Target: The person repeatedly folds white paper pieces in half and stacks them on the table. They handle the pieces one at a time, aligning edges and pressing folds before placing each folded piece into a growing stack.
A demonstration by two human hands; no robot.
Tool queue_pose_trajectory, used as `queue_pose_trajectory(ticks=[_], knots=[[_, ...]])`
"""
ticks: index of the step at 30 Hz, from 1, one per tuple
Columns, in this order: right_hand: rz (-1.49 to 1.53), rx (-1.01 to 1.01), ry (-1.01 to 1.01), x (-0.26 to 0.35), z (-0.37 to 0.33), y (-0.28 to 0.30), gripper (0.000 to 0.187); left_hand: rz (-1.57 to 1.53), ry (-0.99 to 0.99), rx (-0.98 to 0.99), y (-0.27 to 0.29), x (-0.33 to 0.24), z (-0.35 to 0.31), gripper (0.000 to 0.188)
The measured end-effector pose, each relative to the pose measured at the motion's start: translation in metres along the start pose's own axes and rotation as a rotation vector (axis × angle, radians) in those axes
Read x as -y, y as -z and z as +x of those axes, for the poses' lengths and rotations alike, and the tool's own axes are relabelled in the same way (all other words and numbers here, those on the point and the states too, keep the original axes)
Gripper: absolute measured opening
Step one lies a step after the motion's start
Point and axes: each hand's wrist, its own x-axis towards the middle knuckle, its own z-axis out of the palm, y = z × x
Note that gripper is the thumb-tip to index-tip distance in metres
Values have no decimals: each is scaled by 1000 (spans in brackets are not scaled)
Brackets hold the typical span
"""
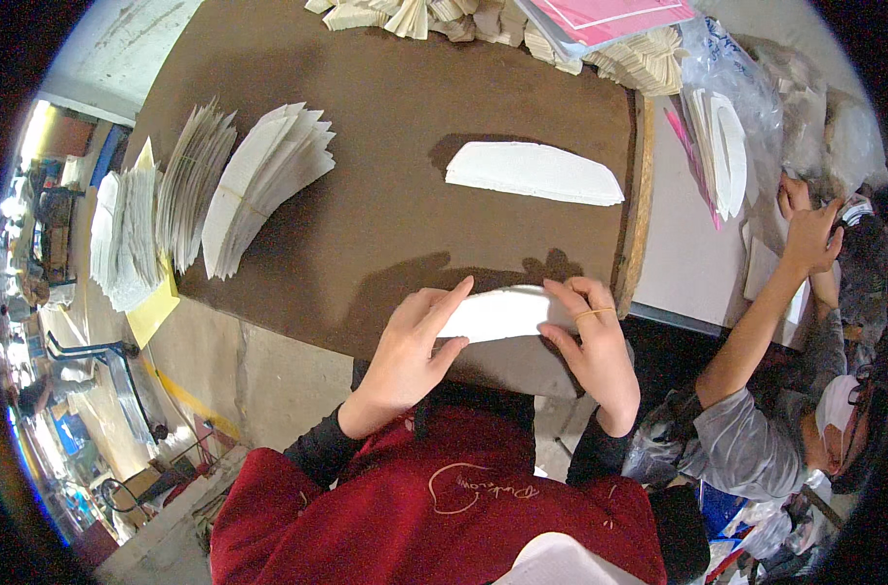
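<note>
Between my two hands, above the near edge of the brown table, is a white curved strip that looks like paper or thin card [502, 314]. My left hand [412, 341] grips its left end, thumb below and fingers along the top. At the right end my right hand [590, 336] pinches it the same way, with a yellow band round one finger. Farther off on the table lies a similar white curved piece [534, 173], flat and apart from my hands.
Several stacks of white curved pieces [263, 190] stand at the table's left. Bundles of cream pieces [424, 18] and a pink sheet [605, 19] lie along the far edge. A wooden strip [641, 185] borders the right side. Beyond it a co-worker's hands [809, 229] reach over a pale table.
</note>
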Motion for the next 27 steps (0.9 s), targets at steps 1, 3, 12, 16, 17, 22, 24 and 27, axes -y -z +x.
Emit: queue_pose_trajectory(ticks=[1, 3, 12, 16, 17, 22, 24, 27], knots=[[48, 23, -54, 2, -5, 0, 46, -83, 31, 10, 0, 0, -2, 63], [129, -33, -43, 4, -14, -1, 45, -98, -103, -19, 2, 3, -2, 64], [-221, -172, -14, -4, -22, -33, 44, 245, -363, -4, -9, 24, 17, 73], [33, -118, -55, 0, -15, -30, 48, -79, -406, -295, -24, 19, 20, 68], [-88, -192, 143, 0, -11, -27, 35, -104, -353, -267, -25, 19, 21, 65], [79, -171, 78, -2, -3, -21, 36, -204, -404, -162, -23, 22, 27, 41], [-177, -227, 264, -7, -4, -22, 35, -118, -450, -265, -22, 21, 27, 33], [-168, -208, 182, -14, -8, -28, 30, -106, -422, -277, -21, 15, 28, 32]])
